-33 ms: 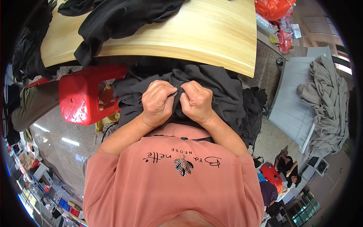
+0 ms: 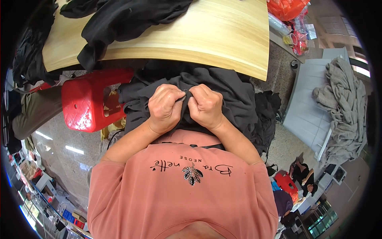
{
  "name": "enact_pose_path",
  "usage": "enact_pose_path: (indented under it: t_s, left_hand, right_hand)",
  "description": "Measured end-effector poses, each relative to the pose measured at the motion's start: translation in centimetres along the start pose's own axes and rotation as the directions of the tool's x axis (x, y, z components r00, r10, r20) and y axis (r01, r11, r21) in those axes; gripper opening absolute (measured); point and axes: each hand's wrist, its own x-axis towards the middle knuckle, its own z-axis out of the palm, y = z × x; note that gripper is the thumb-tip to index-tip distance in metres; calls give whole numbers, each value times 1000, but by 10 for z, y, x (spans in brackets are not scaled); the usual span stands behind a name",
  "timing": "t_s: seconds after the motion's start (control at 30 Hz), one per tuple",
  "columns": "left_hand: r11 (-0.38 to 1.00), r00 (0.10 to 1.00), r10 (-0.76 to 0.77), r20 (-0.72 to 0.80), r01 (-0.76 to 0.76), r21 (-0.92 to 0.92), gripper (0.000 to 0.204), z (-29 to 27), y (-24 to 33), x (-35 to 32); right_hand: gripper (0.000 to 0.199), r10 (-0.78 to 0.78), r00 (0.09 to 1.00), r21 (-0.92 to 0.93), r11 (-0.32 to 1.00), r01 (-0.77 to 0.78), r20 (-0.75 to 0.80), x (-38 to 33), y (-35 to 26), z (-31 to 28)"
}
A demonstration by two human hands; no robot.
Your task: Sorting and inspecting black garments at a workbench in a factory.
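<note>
Big pale wooden table (image 2: 207, 36) across the top, curved by the lens, with a black garment (image 2: 119, 20) heaped on its left end and hanging over the near edge. Off to the right, a grey cloth (image 2: 346, 107) draped over a light grey panel (image 2: 310, 107). Just below the table edge, a dark grey garment (image 2: 223, 91) bunched in the lap, spilling off to the right. Red plastic stool (image 2: 87, 99) right beside it on the left, standing on the speckled floor. Salmon-pink shirt (image 2: 179, 195) filling the bottom.

Left hand (image 2: 165, 107) and right hand (image 2: 207, 106) side by side, nearly touching, both curled into tight fists with a fold of the dark grey garment pinched between fingers and thumbs. Small button-like bit at the pinch, too tiny to call.
</note>
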Motion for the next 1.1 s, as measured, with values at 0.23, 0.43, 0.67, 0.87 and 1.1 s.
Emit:
enact_pose_path:
  t_s: [0.23,0.43,0.67,0.87,1.1]
  left_hand:
    - [1000,1000,26,13,-26,11,22,0,-1,0]
    - [991,978,64,201,-86,101,37,-19,20,13]
    - [950,940,-301,163,310,-36,21,-35,29,46]
    - [481,783,563,265,-49,-875,10,36,127,102]
    - [249,447,830,334,239,-939,14,84,210,49]
  right_hand:
    - [12,-14,999,-19,1000,13,-41,0,6,5]
    - [14,80,986,199,979,-50,-148,3,1,-18]
    - [8,-456,885,198,880,432,92,-1,-24,-63]
    - [18,-71,997,95,993,73,-25,-62,5,-70]
    - [30,335,650,-52,864,-501,-683,-204,43,-208]
